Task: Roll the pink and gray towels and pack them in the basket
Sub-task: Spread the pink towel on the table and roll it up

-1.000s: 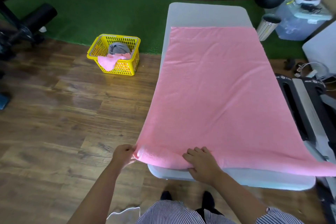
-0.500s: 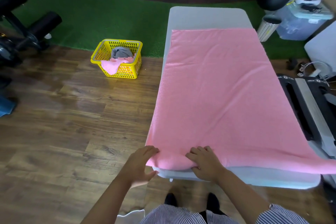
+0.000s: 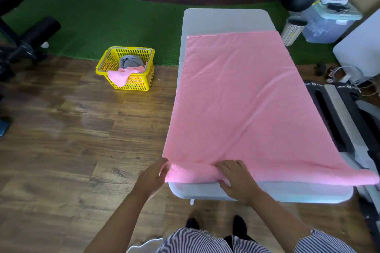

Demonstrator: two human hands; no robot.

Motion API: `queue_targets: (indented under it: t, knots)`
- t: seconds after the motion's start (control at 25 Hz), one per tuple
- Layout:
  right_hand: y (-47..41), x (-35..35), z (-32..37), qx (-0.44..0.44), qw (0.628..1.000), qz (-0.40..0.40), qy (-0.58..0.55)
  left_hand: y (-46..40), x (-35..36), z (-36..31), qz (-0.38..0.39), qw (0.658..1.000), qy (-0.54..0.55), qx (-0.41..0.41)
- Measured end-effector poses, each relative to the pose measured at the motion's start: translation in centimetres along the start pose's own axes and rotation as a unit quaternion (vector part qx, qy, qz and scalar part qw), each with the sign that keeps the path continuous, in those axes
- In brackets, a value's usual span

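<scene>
The pink towel is lying spread along the grey table, covering most of it, with its near edge curled into a low roll at the table's near end. The roll is running from the near left corner toward the right, where the cloth is hanging past the table's edge. The right hand is lying on the roll, fingers curled over its top and thumb tucked under, grasping the towel. The left hand is sitting at the roll's left end, fingers bent against the cloth; it is blurred, so its grip cannot be told. Well to the left, on the wooden floor beside the green turf, a yellow basket is holding a rolled gray towel and another pink cloth draping over its front rim.
</scene>
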State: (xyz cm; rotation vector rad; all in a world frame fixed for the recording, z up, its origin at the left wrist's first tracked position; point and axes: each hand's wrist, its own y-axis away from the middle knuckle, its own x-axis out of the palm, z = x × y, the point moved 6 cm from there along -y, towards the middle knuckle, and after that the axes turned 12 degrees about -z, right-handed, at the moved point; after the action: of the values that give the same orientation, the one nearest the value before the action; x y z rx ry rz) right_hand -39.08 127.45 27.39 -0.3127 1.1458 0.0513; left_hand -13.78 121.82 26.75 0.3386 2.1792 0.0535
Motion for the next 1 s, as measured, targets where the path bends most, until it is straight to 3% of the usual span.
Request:
queue_targets:
  t: [0.12,0.2,0.28,0.56,0.88,1.0]
  knots:
    - [0.5,-0.2,-0.3,0.0,0.999,-0.022,-0.035,0.1,-0.4,-1.1,-0.145,0.981,-0.095,0.089]
    - [0.2,-0.1,-0.7,0.037,0.997,-0.003,-0.07,1.2,0.9,-2.7,-0.145,0.957,-0.135,0.213]
    - [0.1,0.0,-1.2,0.064,0.994,0.025,-0.083,2.2,2.6,-3.5,-0.099,0.942,-0.163,0.275]
    - [4.3,-2.9,-6.8,0.034,0.999,-0.003,0.016,1.2,2.3,-4.6,-0.136,0.941,-0.2,0.238]
    - [12.4,-10.7,-20.0,0.149,0.98,0.016,0.134,0.7,3.8,-6.0,-0.16,0.939,-0.253,0.169]
    - [14.7,-11.9,-24.0,0.211,0.969,0.032,0.127,0.4,4.3,-6.4,-0.178,0.931,-0.284,0.148]
